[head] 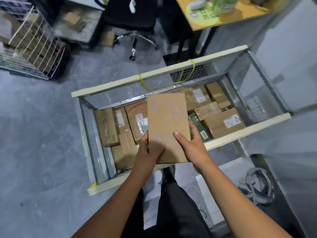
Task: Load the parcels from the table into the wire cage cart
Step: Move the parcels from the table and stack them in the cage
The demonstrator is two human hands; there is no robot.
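With left hand (147, 152) and right hand (193, 146) each curled round near end of parcel (167, 117), lower flat onto boxes (221, 125) in cart (171, 69), then release.

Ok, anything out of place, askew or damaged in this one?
Nothing damaged or spilled. Two small oddities: a carton lies on the floor beside the office chair, and a yellow-green strap hangs slack from the far rail of the wire cage cart. The parcels inside lie at mixed angles.

Wire cage cart (248, 131) on grey floor (42, 134), cardboard parcels (223, 124) and a green box (199, 127) inside
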